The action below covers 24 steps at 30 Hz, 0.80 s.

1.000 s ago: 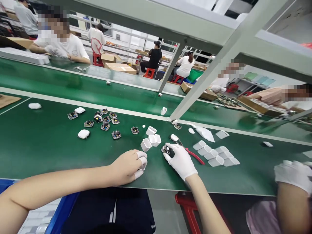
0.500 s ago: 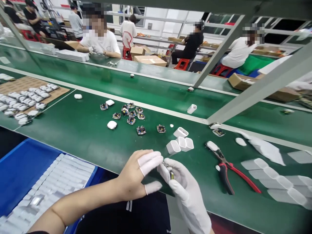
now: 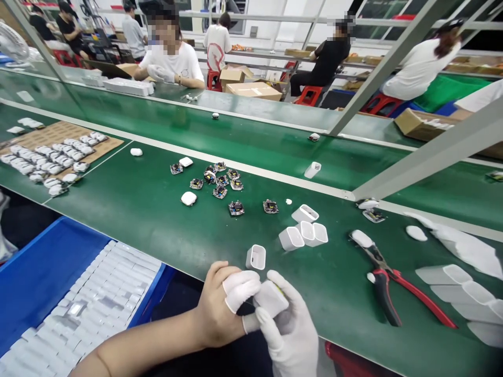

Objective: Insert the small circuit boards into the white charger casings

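Over the table's front edge, my gloved right hand (image 3: 293, 324) grips a white plastic piece (image 3: 272, 298) that has a yellow-green part at its upper edge. My left hand (image 3: 230, 298), with white covers on its fingers, pinches the left side of the same piece. Just above my hands an open white housing (image 3: 256, 257) stands on the green table (image 3: 137, 209). More white housings (image 3: 291, 238) stand behind it to the right. Small circuit boards (image 3: 236, 208) and a white cap (image 3: 188, 198) lie further left.
Red-handled pliers (image 3: 387, 272) lie at the right, near more white housings (image 3: 451, 275). A blue bin (image 3: 47, 251) of white pieces is at the lower left, below a cardboard sheet (image 3: 58, 133) with rows of parts. A person (image 3: 173, 65) sits across the table.
An open white housing now stands above my hands. The held piece shows a broad white side, and my left fingers have closed onto it. The view has shifted slightly to the right.
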Each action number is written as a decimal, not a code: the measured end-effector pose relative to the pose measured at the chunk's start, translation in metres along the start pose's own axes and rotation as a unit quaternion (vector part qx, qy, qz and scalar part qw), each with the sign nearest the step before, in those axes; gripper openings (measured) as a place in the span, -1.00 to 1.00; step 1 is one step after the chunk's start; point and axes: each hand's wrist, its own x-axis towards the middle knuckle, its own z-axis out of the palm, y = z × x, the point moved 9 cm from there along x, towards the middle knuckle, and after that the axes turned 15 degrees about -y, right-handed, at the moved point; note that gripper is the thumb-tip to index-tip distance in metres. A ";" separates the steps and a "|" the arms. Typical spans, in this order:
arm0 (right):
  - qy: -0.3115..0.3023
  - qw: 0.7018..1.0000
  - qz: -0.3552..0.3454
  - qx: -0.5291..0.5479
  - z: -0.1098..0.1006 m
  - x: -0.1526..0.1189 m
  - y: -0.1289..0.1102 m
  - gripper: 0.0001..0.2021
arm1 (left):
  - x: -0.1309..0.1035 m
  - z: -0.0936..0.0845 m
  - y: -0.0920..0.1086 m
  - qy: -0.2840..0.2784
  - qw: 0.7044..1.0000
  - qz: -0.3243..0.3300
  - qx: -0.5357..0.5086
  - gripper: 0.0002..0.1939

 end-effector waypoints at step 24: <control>-0.068 0.986 0.134 0.066 -0.014 0.043 0.000 -0.46 | 0.018 0.034 -0.061 -0.333 0.921 -0.189 -0.066 -0.34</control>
